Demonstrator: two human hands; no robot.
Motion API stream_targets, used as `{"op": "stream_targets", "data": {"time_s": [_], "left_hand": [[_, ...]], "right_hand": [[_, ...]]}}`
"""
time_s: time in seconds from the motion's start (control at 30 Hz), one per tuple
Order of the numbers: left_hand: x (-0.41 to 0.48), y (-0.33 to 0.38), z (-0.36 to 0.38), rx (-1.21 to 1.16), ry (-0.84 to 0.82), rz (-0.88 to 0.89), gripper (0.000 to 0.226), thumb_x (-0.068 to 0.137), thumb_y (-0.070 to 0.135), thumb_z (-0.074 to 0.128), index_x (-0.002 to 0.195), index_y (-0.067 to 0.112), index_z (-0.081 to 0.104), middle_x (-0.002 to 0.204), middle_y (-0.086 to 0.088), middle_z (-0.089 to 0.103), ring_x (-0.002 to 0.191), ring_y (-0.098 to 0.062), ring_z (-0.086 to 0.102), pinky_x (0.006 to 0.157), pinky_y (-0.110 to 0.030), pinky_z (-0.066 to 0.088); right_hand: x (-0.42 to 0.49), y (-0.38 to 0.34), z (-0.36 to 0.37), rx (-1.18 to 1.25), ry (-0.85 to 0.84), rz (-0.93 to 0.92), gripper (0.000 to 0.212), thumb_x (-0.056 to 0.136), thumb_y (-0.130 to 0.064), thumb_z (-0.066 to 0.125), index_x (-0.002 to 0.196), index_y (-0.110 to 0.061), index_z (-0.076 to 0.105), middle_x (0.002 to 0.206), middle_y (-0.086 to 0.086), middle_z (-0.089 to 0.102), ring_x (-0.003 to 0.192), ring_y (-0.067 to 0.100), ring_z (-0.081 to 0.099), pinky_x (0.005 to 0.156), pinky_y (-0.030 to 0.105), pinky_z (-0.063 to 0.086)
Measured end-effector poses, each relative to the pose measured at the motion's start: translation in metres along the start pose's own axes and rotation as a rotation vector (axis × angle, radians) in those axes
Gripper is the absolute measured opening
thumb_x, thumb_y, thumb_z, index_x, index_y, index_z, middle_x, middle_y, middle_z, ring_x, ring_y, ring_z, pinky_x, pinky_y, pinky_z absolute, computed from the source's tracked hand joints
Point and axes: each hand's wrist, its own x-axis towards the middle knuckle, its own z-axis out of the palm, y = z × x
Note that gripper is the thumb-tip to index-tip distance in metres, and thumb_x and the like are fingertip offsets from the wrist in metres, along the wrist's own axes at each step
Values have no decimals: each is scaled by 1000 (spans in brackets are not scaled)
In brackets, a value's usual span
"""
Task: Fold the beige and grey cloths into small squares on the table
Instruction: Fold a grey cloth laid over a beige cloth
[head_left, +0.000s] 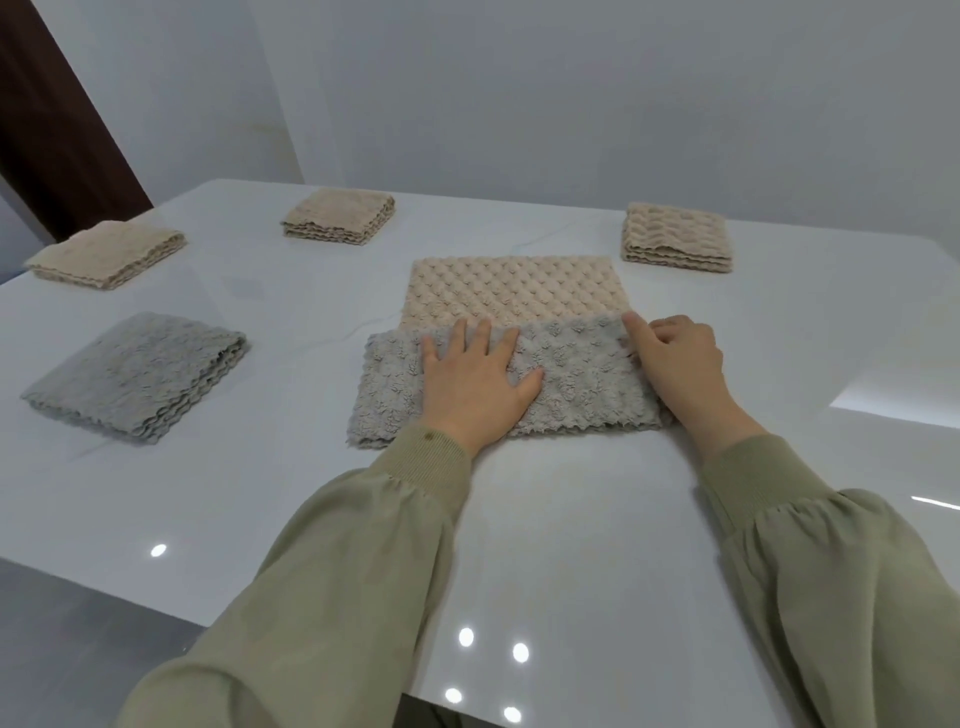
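Observation:
A grey fluffy cloth (582, 374) lies in the middle of the white table (545, 519), folded into a wide strip. Its far edge overlaps a beige dimpled cloth (511, 288) spread flat behind it. My left hand (475, 382) rests flat on the left half of the grey strip, fingers spread. My right hand (675, 358) sits at the strip's right end with the fingers curled and the index finger on the far right corner; whether it pinches the cloth I cannot tell.
Folded cloth squares sit around the table: a grey one (140, 374) at the left, beige ones at the far left (109, 252), back centre (340, 215) and back right (678, 236). The table's near edge runs below my sleeves.

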Motion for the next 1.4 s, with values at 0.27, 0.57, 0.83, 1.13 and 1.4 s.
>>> {"op": "stream_targets", "data": {"time_s": [0.27,0.57,0.83,1.13,1.4], "left_hand": [[-2,0,-2,5,16,-80,70,91,66,14,150,30,14,159,-2,9,146,-26,3,113,-59,0],[-7,-4,-4,-24,-5,-54,72,90,69,15,150,32,11,160,-2,4,147,-26,-2,113,-58,-1],[-9,-5,-4,52,-50,2,72,89,69,12,151,32,5,160,-2,-1,146,-27,-6,113,-59,-2],[-16,-22,-2,-44,-50,4,63,94,61,13,151,33,4,160,4,0,147,-19,-3,116,-51,-3],[-14,-38,-2,13,-91,-115,61,95,57,9,151,32,2,160,0,-3,146,-26,-7,114,-56,-5]], "right_hand": [[-20,4,-12,195,-177,-56,32,88,-19,63,62,-1,67,118,-3,61,97,12,58,75,24,39],[-14,16,-6,-223,104,-172,50,86,-38,63,54,1,62,80,13,68,92,34,55,79,39,42],[-15,2,-5,-314,516,-414,23,86,-12,46,87,0,65,105,20,65,103,37,54,93,43,37],[-21,-19,28,-530,-310,-179,53,99,-36,18,150,-19,18,159,-3,10,146,19,5,114,54,1],[-28,-44,26,-583,-136,-232,57,99,-36,19,151,-13,9,160,6,0,146,21,-5,114,53,-5]]}}
